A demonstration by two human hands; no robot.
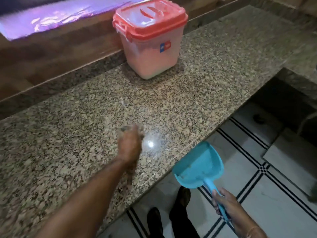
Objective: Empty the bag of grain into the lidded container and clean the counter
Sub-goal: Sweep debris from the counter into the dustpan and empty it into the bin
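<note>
Sweeping left hand blurred, grip indeterminable; right hand clamps dustpan handle below counter edge; grains risk overshooting onto floor.

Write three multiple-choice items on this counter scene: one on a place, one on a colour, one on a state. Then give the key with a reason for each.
1. Where is the dustpan held?
A. Just off the counter's front edge
B. On top of the container
C. Flat on the floor

2. What colour is the container's lid?
A. Blue
B. Red
C. Green

3. What state is the container in?
A. Lid off
B. Tipped on its side
C. Upright with the lid on

Key: 1 A, the right hand grips the handle and the pan's mouth sits beside the counter edge, above the floor. 2 B, the lid and side latches are red. 3 C, it stands upright at the back with the lid seated. The left hand is blurred over the counter, so its grip is unclear.
</note>
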